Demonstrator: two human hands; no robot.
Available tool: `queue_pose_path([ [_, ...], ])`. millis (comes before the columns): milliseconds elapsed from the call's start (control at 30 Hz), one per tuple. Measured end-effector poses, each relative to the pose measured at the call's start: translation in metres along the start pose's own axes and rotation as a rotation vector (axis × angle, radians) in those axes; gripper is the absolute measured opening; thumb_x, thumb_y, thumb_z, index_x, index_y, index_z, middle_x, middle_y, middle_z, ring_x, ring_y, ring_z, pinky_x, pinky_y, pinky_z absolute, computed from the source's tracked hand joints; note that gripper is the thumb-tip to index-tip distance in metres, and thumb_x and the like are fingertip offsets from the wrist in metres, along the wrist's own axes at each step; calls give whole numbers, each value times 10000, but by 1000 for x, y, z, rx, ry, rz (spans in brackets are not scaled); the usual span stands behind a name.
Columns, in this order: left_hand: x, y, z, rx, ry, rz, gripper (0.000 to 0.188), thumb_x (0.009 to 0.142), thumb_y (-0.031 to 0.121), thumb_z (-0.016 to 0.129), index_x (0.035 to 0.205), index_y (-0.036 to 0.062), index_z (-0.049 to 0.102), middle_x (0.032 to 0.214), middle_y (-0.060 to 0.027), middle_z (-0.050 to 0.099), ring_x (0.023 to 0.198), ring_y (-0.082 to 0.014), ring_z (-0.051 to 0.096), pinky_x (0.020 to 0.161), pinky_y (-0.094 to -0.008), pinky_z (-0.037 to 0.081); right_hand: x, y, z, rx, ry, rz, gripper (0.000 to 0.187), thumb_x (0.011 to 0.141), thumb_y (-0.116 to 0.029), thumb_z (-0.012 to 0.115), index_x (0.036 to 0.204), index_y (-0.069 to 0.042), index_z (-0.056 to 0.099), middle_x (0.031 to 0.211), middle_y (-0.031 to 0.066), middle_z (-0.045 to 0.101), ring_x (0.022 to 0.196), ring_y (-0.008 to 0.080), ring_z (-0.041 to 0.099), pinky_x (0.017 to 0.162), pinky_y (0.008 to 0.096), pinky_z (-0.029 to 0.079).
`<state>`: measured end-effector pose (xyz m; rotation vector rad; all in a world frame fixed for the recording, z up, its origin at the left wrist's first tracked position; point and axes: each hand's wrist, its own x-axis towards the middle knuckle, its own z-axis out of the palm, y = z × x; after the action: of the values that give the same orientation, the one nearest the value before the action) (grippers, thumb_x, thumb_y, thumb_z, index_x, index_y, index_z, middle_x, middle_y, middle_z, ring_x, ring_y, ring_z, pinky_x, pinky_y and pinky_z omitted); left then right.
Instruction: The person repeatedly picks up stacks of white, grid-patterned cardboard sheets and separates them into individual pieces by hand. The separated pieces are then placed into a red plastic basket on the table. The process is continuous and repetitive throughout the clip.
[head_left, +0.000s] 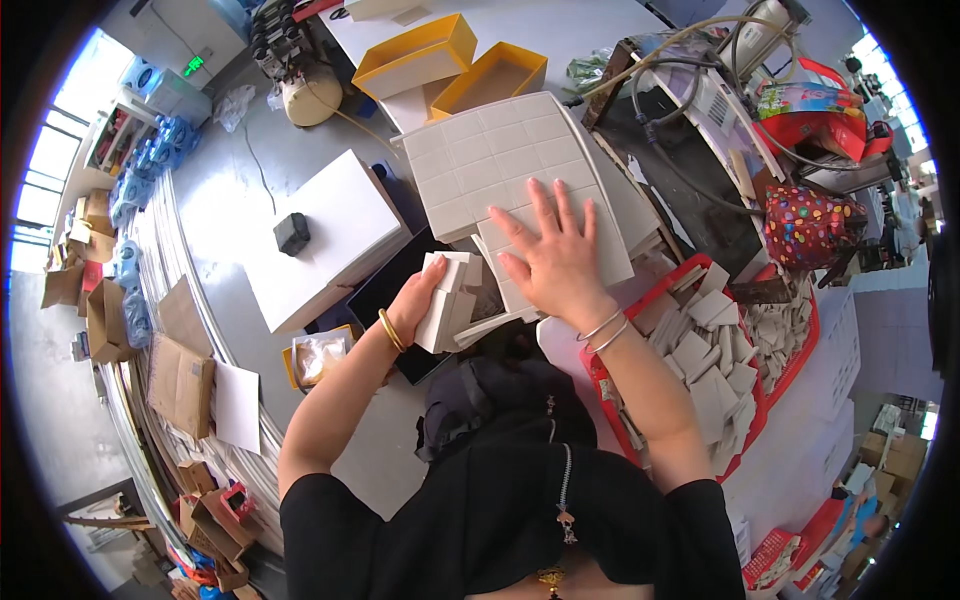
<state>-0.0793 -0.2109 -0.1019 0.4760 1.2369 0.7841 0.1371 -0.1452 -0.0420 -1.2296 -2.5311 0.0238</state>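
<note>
My left hand (408, 308) grips a small bundle of thick white block-like pieces (444, 318) at the near left corner of a large off-white stack. My right hand (562, 262) lies flat with fingers spread on the top of that stack (470, 165), which is marked out in a grid of squares. Under the right wrist, one pale flat strip (495, 328) sticks out toward my body. What the pieces are made of, I cannot make out.
Red baskets (742, 462) full of loose white pieces stand at my right. Two yellow-edged boxes (415, 58) sit beyond the stack. To the left, a white box (325, 235) carries a small black block (292, 234). A machine with hoses (690, 100) stands at the far right.
</note>
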Motion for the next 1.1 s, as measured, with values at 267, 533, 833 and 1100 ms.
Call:
queue_pose_path([
  [267, -43, 14, -5, -82, 247, 219, 512, 895, 529, 459, 1043, 49, 560, 821, -54, 615, 679, -139, 607, 606, -284, 502, -3, 4, 4, -2, -13, 2, 536, 865, -419, 503, 1367, -276, 381, 1451, 171, 256, 1341, 393, 210, 1027, 635, 128],
  [533, -65, 36, 49, -516, 415, 775, 661, 843, 667, 407, 1110, 72, 515, 929, -69, 582, 851, -187, 582, 754, -327, 504, -12, -56, -53, 886, -6, -26, 894, 692, -484, 720, 1328, 2, 322, 1264, 241, 456, 1142, 390, 472, 952, 434, 384],
  [833, -36, 55, 150, -467, -141, 560, 559, 896, 599, 379, 1117, 106, 522, 951, -43, 584, 863, -164, 569, 763, -301, 471, -78, -3, -76, 947, 164, 214, 673, 672, -179, 788, 1217, -11, 429, 1001, 135, 583, 868, 237, 609, 745, 324, 485],
  [1100, -24, 6, 309, -316, -443, 407, 546, 924, 552, 366, 1211, 101, 474, 1075, -29, 564, 975, -175, 552, 854, -333, 437, -216, 74, -104, 1616, 834, 671, 543, 747, -231, 700, 1206, -71, 456, 1064, 36, 549, 961, 124, 547, 808, 266, 465],
])
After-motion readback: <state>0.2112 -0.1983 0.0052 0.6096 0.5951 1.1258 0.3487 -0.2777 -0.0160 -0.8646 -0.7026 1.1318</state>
